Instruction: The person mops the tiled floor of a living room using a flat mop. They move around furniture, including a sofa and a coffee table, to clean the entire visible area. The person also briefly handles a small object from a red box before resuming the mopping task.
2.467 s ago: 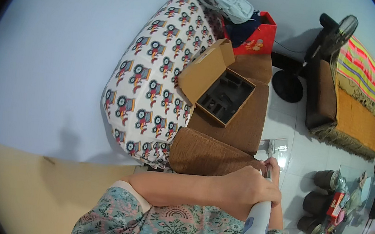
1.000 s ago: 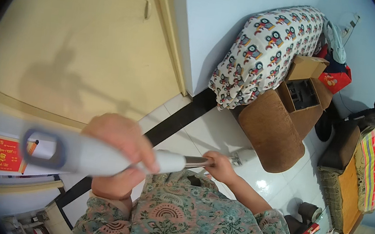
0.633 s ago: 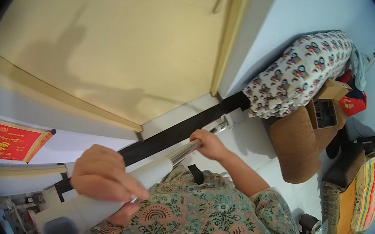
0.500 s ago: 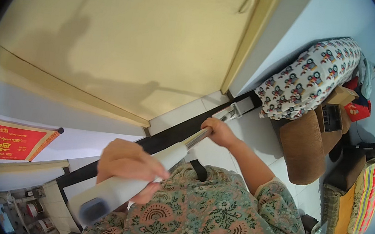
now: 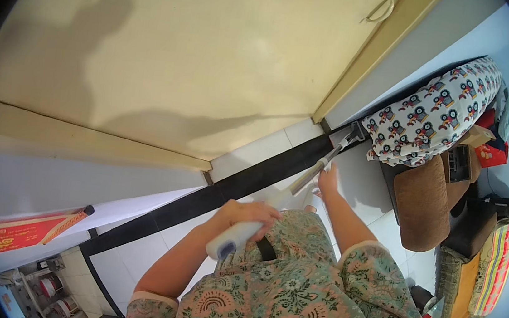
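A long-handled mop (image 5: 304,180) slants across the view, with a thick white grip at its near end and a metal pole beyond. My left hand (image 5: 244,213) is closed round the white grip, just past its dark oval end. Further along, my right hand (image 5: 328,181) holds the pole from its right side. Part of that hand's fingers is hidden by the pole. The flat mop head (image 5: 356,133) rests at the far floor edge, beside the patterned cloth cover (image 5: 432,116).
A cream door (image 5: 216,54) with a handle stands ahead, above a black floor strip (image 5: 253,170). At the right are brown cushions (image 5: 418,206), a cardboard box (image 5: 475,136) and a striped cloth (image 5: 496,268). A red wall hanging (image 5: 26,232) is at the left.
The mop head has moved away and to the right, up to the patterned cover. My left hand has moved right and forward with the grip; my right hand has also gone further out.
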`<state>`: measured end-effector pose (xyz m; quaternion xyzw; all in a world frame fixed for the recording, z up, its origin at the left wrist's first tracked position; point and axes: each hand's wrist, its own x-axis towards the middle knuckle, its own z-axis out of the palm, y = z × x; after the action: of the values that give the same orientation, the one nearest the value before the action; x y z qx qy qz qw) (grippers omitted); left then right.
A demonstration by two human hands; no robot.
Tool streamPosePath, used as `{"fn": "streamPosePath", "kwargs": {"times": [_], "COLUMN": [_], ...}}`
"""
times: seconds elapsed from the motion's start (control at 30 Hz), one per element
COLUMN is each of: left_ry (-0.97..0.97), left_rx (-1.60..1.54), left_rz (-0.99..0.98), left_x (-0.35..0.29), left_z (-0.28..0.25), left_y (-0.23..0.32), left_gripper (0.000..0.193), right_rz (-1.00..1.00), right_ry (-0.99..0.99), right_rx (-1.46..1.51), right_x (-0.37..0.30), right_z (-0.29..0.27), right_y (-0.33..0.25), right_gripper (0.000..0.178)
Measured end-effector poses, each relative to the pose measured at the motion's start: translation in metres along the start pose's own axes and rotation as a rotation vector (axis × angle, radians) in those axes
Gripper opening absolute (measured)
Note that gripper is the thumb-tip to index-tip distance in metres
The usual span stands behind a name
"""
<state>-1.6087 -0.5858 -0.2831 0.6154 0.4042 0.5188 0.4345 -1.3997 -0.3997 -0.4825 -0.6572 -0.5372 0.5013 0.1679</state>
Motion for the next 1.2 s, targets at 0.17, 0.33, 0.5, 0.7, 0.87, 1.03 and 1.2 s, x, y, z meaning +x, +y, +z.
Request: {"fn": "streamPosePath", "kwargs": {"times": [0.17,0.33,0.5,0.7,0.87,1.03,1.2], "left_ry": [-0.090,-0.078,0.010,0.144,0.257,0.066,0.106], "left_rx": [0.074,0.303,0.439,0.355,0.443,0.546,0.577], "left_rz": [-0.282,-0.421,-0.308,-0.331,-0.142,-0.226,-0.155], "left_x": [-0.037,-0.060,-0.062,-0.044,-0.019,-0.003,-0.005], "left_z": [-0.015,-0.025,-0.047,-0.028,-0.019,-0.031,-0.028], "left_y": [0.006,0.014,0.053,0.029,0.017,0.071,0.106], "left_gripper": [0.042,0.043,0.034,0.030,0.032,0.028,0.027], "right_rz": [0.604,0.666,0.676,0.565,0.488,0.509,0.538], "right_ry": [-0.208,-0.081,-0.033,-0.025,-0.183,-0.195,0.025], "right_rx": [1.072,0.875,0.680,0.633,0.570,0.780,1.143], "right_x": [-0.036,-0.015,-0.060,-0.019,0.006,-0.001,-0.049], "right_z": [0.030,0.065,0.088,0.080,0.045,0.056,0.059], "right_y": [-0.009,-0.010,-0.059,-0.046,-0.053,-0.038,-0.076], "right_gripper": [0.029,0.038,0.041,0.039,0.034,0.044,0.043]}}
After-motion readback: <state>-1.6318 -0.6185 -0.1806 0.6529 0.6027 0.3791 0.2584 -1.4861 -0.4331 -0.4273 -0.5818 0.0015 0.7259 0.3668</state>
